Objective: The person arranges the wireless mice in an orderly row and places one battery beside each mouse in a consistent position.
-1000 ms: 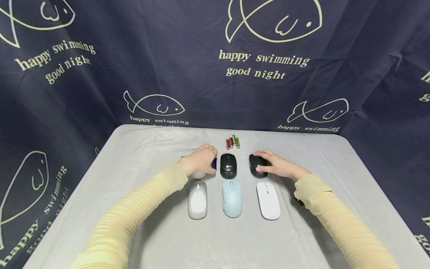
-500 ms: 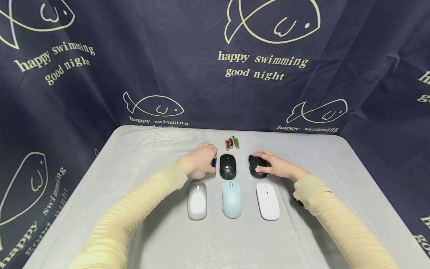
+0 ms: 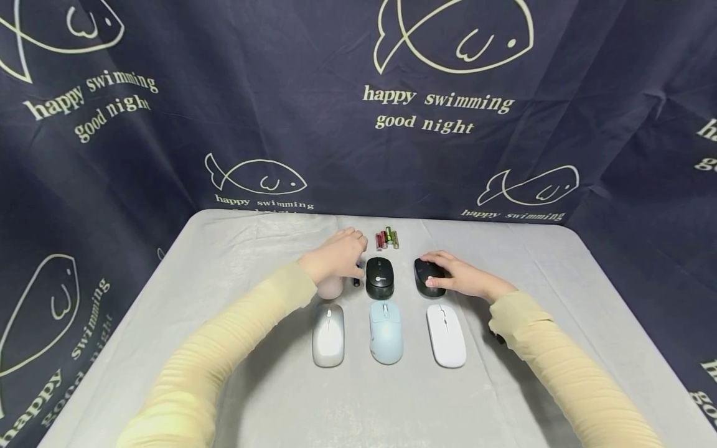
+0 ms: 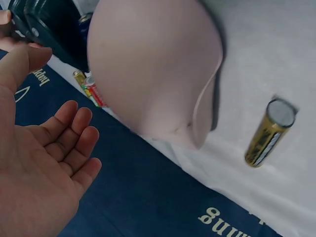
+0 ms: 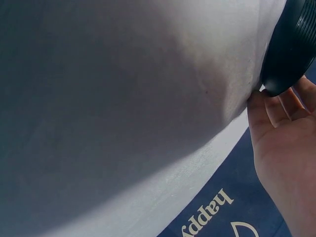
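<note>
My left hand (image 3: 338, 255) hovers over a pale pink mouse (image 3: 330, 287), partly hiding it. Its fingers are loosely bent with nothing in them, as the left wrist view shows. Below the thumb, a dark blue battery (image 3: 356, 282) lies between the pink mouse and a black mouse (image 3: 380, 277). On the right, a second black mouse (image 3: 427, 274) sits on the table in my right hand (image 3: 462, 275), held between thumb and fingers. The right wrist view shows my fingers against its edge.
Nearer the front lie a silver mouse (image 3: 328, 336), a light blue mouse (image 3: 386, 334) and a white mouse (image 3: 446, 336). Several red and green batteries (image 3: 388, 239) lie behind the black mouse. In the left wrist view a gold battery (image 4: 270, 131) lies beside the pink mouse.
My left hand has moved slightly away and to the right from beside the dark blue battery, uncovering more of the pink mouse. The right hand stays on its black mouse.
</note>
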A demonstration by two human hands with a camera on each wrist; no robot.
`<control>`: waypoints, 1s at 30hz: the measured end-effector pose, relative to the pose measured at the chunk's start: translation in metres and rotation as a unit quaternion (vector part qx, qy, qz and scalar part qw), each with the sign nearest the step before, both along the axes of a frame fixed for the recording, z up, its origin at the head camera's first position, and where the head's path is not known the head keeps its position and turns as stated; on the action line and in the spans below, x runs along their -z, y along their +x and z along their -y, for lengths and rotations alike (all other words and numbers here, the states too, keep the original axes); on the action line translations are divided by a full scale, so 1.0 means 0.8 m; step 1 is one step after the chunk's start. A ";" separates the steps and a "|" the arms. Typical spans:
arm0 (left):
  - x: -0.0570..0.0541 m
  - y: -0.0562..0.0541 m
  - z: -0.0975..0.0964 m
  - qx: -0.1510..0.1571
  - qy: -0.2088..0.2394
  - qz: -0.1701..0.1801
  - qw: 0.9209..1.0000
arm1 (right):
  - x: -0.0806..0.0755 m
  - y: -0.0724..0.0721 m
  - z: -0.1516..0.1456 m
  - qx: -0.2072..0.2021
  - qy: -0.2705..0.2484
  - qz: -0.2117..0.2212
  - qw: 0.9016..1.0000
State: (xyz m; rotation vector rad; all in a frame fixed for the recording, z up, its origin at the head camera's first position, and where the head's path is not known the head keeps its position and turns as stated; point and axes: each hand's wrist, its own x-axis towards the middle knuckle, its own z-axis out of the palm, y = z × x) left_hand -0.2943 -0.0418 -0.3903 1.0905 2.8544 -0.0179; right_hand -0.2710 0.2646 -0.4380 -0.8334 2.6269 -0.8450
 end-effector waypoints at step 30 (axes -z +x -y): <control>-0.014 -0.054 -0.043 -0.048 -0.003 -0.011 0.999 | -0.001 0.000 0.000 0.004 0.003 0.008 1.000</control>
